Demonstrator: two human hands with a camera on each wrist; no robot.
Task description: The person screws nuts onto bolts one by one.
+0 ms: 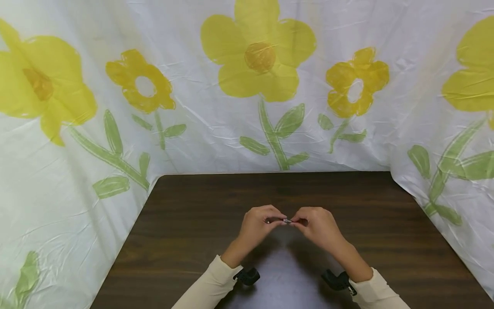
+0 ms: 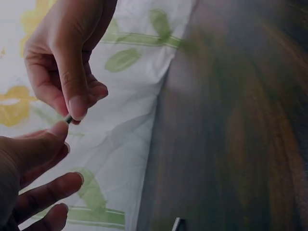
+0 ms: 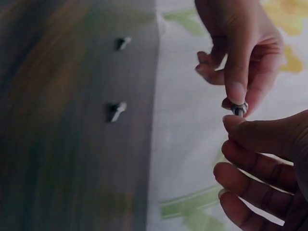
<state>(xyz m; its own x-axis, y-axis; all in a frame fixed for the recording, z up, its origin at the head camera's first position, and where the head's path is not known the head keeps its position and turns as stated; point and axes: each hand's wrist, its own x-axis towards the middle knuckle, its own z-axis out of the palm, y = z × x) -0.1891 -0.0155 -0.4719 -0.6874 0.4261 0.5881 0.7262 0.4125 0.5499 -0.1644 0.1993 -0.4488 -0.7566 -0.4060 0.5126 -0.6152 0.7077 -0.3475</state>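
Observation:
My left hand (image 1: 257, 224) and right hand (image 1: 318, 227) meet over the table, fingertips almost touching around a small metal bolt (image 1: 287, 221). The right wrist view has the left thumb and finger pinching what looks like a nut (image 3: 239, 109) at one end. My right thumb and forefinger pinch the bolt's shank just beside it, the other right fingers loosely spread. Seen from the left wrist, only a short dark length of the bolt (image 2: 69, 118) shows between the fingertips. How far the nut sits along the thread is hidden.
On the dark wooden table (image 1: 193, 201) lie two small metal pieces, blurred and bolt-like, one farther (image 3: 124, 43) and one nearer (image 3: 117, 111) in the right wrist view. A threaded end (image 2: 177, 224) shows at the left wrist view's bottom edge. A flowered curtain (image 1: 216, 141) surrounds the table.

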